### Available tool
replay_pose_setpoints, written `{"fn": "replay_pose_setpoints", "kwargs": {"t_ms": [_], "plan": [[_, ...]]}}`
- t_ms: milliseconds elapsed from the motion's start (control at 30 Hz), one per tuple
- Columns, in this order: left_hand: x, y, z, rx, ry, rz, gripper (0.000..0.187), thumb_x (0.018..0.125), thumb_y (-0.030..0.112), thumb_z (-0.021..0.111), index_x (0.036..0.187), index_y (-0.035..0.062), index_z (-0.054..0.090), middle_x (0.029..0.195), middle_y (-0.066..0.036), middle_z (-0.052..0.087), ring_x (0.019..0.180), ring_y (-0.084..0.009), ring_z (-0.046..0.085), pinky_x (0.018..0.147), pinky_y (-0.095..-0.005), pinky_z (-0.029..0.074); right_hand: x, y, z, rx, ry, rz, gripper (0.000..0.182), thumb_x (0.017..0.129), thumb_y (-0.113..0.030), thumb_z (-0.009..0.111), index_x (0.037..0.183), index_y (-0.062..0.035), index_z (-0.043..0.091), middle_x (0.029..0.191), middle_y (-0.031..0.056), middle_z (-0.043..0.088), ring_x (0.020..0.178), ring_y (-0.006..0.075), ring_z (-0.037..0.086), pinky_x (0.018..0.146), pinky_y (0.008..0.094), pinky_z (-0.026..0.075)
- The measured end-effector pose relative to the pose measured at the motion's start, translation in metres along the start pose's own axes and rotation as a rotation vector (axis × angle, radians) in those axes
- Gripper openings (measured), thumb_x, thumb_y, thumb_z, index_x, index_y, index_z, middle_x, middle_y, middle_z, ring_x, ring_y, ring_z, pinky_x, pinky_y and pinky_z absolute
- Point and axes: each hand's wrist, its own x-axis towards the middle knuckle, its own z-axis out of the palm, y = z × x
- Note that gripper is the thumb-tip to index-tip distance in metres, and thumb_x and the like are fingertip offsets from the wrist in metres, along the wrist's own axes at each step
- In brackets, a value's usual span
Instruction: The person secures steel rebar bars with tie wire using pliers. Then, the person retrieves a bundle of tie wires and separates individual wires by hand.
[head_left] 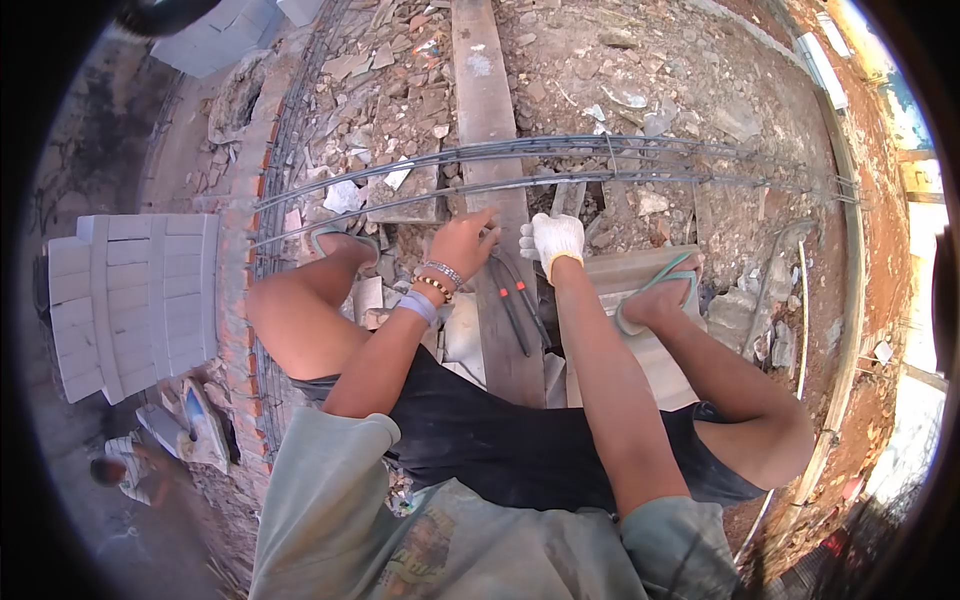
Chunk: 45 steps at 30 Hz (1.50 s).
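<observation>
My left hand [462, 243], bare with bracelets at the wrist, is closed with its fingertips pinched together just below the long steel bars [480, 152]. Beside it my right hand [556, 240], in a white knitted glove, is curled shut. Whatever either hand pinches is too small or hidden to make out. A pair of pincers [515, 305] with dark handles and orange-red bands lies on the wooden plank [484, 75] below and between my hands. Its upper end is hard to see near my left fingers.
Broken rubble [590, 75] covers the ground around the plank. A stack of grey blocks [135, 300] stands at left beyond a brick edge [240, 290] with rebar along it. A person [130, 470] is at lower left. A timber board [850, 270] runs along the right.
</observation>
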Motion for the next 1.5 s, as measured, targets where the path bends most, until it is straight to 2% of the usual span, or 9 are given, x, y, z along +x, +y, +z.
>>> {"fn": "replay_pose_setpoints", "kwargs": {"t_ms": [167,433,567,767,933,1033,1300,1333,1500], "plan": [[0.003,0.011,-0.003,0.037,-0.012,0.054,0.029,0.090,0.028,0.063,0.114,0.0133,0.067,0.097,-0.010,0.072,0.088,-0.0298,0.069,0.078,-0.0417,0.054,0.027,-0.014,0.021,-0.778,0.442,-0.241,0.025,0.090,-0.016,0.054,0.093,0.0035,0.069,0.090,0.0213,0.072,0.085,0.0332,0.072,0.072,0.0418,0.059],[0.008,0.028,-0.015,0.015,0.011,0.102,0.023,0.088,0.025,0.063,0.105,0.0118,0.071,0.092,-0.018,0.071,0.086,-0.0368,0.067,0.077,-0.0462,0.053,0.023,-0.035,0.045,-0.880,0.483,-0.426,0.029,0.091,-0.020,0.054,0.099,0.0030,0.069,0.105,0.0239,0.069,0.098,0.0369,0.069,0.080,0.0449,0.056],[0.009,0.030,-0.018,0.050,0.003,0.048,0.022,0.088,0.026,0.063,0.103,0.0117,0.071,0.089,-0.019,0.070,0.084,-0.0380,0.067,0.077,-0.0474,0.053,0.084,-0.004,0.045,-0.332,0.222,-0.166,0.030,0.087,-0.021,0.054,0.092,0.0030,0.071,0.091,0.0221,0.072,0.094,0.0335,0.070,0.080,0.0416,0.055],[0.014,0.019,-0.015,-0.003,0.152,-0.109,0.025,0.089,0.028,0.061,0.106,0.0112,0.069,0.090,-0.019,0.071,0.085,-0.0377,0.068,0.078,-0.0471,0.053,0.054,0.000,0.037,-0.507,-0.072,-0.422,0.029,0.085,-0.026,0.059,0.089,0.0000,0.073,0.089,0.0177,0.073,0.083,0.0328,0.069,0.082,0.0387,0.052],[0.029,-0.009,-0.014,-0.273,0.304,-0.220,0.033,0.093,0.035,0.057,0.104,0.0062,0.070,0.091,-0.020,0.071,0.086,-0.0370,0.068,0.079,-0.0452,0.054,0.043,0.010,0.039,-0.102,-0.232,-0.211,0.024,0.094,-0.022,0.057,0.100,-0.0015,0.069,0.080,0.0086,0.067,0.068,0.0185,0.064,0.061,0.0337,0.054],[0.046,-0.026,-0.009,-0.084,0.113,-0.343,0.045,0.093,0.043,0.054,0.091,0.0029,0.073,0.081,-0.020,0.071,0.081,-0.0370,0.069,0.077,-0.0430,0.054,0.039,0.008,0.034,-0.037,-0.293,-0.190,0.017,0.099,-0.019,0.055,0.104,-0.0066,0.065,0.075,0.0012,0.060,0.063,0.0127,0.061,0.056,0.0284,0.053],[0.079,-0.018,0.020,-0.432,0.024,-0.419,0.047,0.093,0.046,0.061,0.088,0.0010,0.076,0.076,-0.007,0.074,0.064,-0.0155,0.071,0.060,-0.0297,0.054,0.037,0.007,0.032,-0.172,-0.326,-0.229,0.022,0.101,-0.021,0.051,0.107,-0.0054,0.066,0.081,0.0020,0.064,0.064,0.0112,0.062,0.056,0.0275,0.052],[0.079,-0.018,0.020,-0.479,0.021,-0.420,0.047,0.093,0.045,0.061,0.089,0.0011,0.076,0.077,-0.007,0.074,0.064,-0.0150,0.070,0.059,-0.0294,0.054,0.046,0.014,0.034,-0.164,-0.304,-0.264,0.030,0.097,-0.021,0.051,0.105,0.0017,0.069,0.081,0.0142,0.069,0.067,0.0170,0.068,0.057,0.0334,0.053],[0.087,-0.026,0.013,-0.468,-0.040,-0.528,0.045,0.095,0.044,0.058,0.097,0.0024,0.075,0.082,-0.007,0.074,0.070,-0.0185,0.070,0.061,-0.0328,0.054,0.072,0.033,0.042,-0.327,-0.261,-0.390,0.031,0.092,-0.023,0.052,0.106,-0.0008,0.069,0.091,0.0201,0.070,0.083,0.0326,0.069,0.077,0.0421,0.052]]}}
